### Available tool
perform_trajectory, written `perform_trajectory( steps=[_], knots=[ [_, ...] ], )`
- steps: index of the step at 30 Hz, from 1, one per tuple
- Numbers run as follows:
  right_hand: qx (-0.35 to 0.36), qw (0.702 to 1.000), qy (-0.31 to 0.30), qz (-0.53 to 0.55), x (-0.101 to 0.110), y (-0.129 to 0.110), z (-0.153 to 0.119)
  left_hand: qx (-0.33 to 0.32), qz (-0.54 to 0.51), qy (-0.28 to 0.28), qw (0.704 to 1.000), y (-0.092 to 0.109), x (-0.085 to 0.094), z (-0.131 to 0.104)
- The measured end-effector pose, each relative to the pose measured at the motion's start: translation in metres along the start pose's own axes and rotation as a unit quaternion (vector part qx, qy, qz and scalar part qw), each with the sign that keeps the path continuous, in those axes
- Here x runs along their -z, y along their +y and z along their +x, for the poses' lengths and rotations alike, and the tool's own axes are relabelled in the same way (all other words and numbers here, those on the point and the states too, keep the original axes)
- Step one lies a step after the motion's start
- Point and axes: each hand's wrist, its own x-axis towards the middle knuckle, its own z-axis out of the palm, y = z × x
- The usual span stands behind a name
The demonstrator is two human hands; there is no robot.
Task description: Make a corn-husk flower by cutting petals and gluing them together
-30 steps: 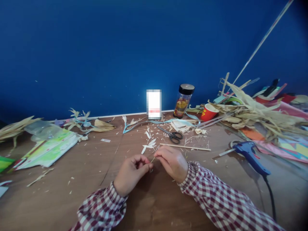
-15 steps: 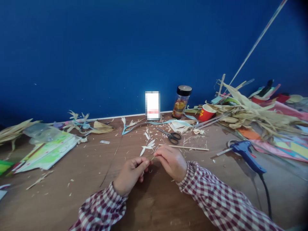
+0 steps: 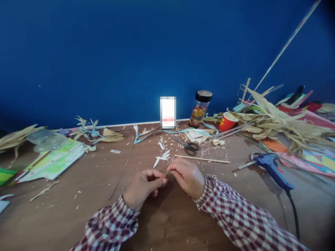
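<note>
My left hand (image 3: 146,184) pinches a thin straw-coloured strip (image 3: 165,173) between thumb and fingers, low over the table. The other end of the strip runs into the fingertips of my right hand (image 3: 187,176), which are pressed together on it. Both hands are close, a short gap apart. Just beyond them lie several white petal-shaped husk pieces (image 3: 162,158) and a thin wooden stick (image 3: 201,159). Dark-handled scissors (image 3: 190,148) rest behind the stick, blades pointing to the left.
A blue glue gun (image 3: 273,169) lies at right, its cord trailing forward. Behind stand a black-lidded bottle (image 3: 200,109), a red paper cup (image 3: 227,121) and a lit phone screen (image 3: 168,111). Dried corn husks (image 3: 277,122) heap at right; a green-white packet (image 3: 54,162) lies left.
My left thumb and fingers have shifted slightly along the strip, and more of it shows between the hands. The whole view has moved a little.
</note>
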Motion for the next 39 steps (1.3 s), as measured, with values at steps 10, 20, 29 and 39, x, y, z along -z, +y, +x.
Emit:
perform_trajectory(
  steps=[10,20,29,39],
  knots=[
    [-0.004,1.000,0.007,-0.007,0.002,0.004,0.000,0.047,-0.087,-0.081,0.992,0.003,0.002,-0.001],
    [-0.013,0.999,0.009,-0.034,0.002,0.002,0.000,0.028,-0.017,-0.036,0.999,0.003,0.005,0.002],
    [-0.137,0.990,0.027,0.031,-0.010,-0.002,0.000,0.004,-0.085,0.000,0.996,0.008,-0.001,-0.001],
    [-0.125,0.991,0.045,0.034,-0.008,-0.003,0.001,0.021,-0.133,-0.029,0.990,0.008,0.000,-0.003]
  ],
)
